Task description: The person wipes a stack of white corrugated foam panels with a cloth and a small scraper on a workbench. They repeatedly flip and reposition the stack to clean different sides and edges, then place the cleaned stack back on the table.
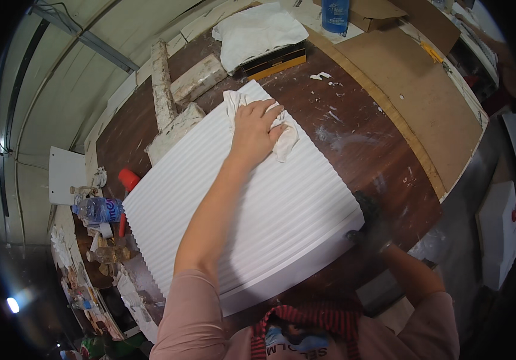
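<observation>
Pressing my left hand [255, 129] flat on a crumpled white rag [285, 135] at twelve o'clock, I'm steadying the white ribbed panel [258, 210] with my gloved right hand [371, 225] clamped on its four o'clock corner.

Cloth [282, 135] on ribbed panel [258, 204], panel on table [360, 144], bottle [97, 210] to its left

Dark brown wooden tabletop [360, 138], streaked with white smears and flecks. Bare fibreboard sheet [426, 90] overlapping it toward two o'clock. Pale panelled wall [60, 78] from nine to eleven o'clock, crossed by a grey metal bar [84, 37]. Cluttered shelf [90, 240] of small bottles and scraps at eight o'clock. Bright spot of light [12, 305] low at eight o'clock. White box [501, 234] at four o'clock.
</observation>
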Demonstrator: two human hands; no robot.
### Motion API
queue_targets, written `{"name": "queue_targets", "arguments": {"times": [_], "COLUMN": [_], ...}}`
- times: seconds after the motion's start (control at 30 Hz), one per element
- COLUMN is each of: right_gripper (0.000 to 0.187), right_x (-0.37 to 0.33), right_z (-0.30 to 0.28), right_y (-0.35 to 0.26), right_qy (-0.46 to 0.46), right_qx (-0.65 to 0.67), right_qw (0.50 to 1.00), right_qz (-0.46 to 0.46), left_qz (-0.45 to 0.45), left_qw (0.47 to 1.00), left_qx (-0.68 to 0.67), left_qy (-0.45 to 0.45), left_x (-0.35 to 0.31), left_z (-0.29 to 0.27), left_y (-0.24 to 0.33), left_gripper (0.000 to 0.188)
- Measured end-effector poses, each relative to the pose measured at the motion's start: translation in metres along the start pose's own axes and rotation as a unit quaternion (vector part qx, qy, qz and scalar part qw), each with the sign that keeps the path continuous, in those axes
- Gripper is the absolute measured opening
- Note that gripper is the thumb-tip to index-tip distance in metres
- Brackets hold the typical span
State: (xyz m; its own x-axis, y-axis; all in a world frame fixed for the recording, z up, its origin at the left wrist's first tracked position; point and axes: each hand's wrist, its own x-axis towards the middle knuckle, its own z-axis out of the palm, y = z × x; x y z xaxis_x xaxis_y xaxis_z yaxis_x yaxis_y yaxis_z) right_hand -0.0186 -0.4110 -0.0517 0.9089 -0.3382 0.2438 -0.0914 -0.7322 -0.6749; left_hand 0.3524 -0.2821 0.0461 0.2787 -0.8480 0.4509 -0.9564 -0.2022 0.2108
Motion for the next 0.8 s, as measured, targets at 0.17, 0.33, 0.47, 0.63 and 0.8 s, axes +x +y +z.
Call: {"name": "queue_targets", "arguments": {"times": [0.17,0.33,0.47,0.63,0.8], "right_gripper": [0.096,0.098,0.1,0.102,0.107], "right_x": [0.0,-0.003,-0.007,-0.01,-0.012], "right_z": [0.002,0.007,0.01,0.014,0.018], "right_y": [0.0,0.005,0.011,0.016,0.021], "right_qy": [-0.021,-0.024,-0.024,-0.027,-0.009], "right_qx": [0.04,0.066,0.025,0.011,0.023], "right_qw": [0.998,0.996,0.999,0.999,0.999], "right_qz": [0.033,0.048,0.037,0.037,0.027], "left_qz": [-0.137,-0.3,-0.561,-0.232,0.019], "left_qw": [0.988,0.953,0.822,0.957,0.987], "left_qx": [-0.066,0.031,0.063,0.011,-0.034], "left_qy": [0.006,0.01,0.069,0.173,0.154], "left_x": [-0.11,-0.292,-0.329,-0.157,0.042], "left_z": [-0.04,-0.172,-0.223,-0.134,-0.01], "left_y": [-0.042,-0.069,-0.082,-0.103,-0.063], "left_gripper": [0.034,0.041,0.033,0.038,0.035]}}
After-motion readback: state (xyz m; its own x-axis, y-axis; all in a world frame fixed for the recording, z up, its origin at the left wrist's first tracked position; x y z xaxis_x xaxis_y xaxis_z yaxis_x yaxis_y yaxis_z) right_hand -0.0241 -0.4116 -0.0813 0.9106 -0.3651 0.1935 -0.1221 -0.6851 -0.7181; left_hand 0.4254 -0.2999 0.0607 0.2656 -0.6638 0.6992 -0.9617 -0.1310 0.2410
